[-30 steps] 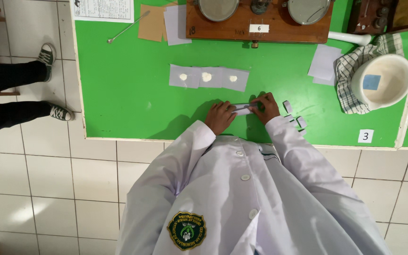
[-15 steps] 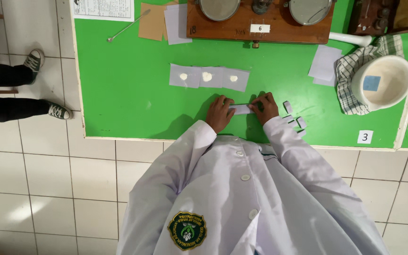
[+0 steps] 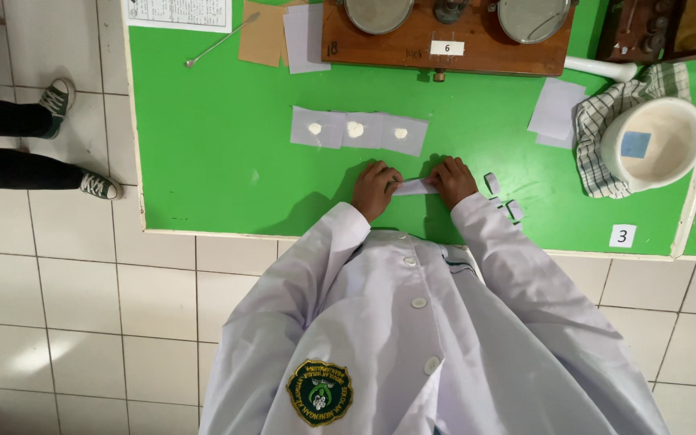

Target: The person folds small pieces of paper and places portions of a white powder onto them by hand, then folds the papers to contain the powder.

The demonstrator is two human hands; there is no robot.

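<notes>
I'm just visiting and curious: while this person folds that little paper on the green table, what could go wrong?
1. Three open papers with small white powder heaps lie just beyond the left hand and right hand; a forward nudge might scatter them.
2. The folded paper is small and pinched between both hands; it could slip or unfold.
3. The finished packets sit beside the right sleeve, which might sweep them.
</notes>
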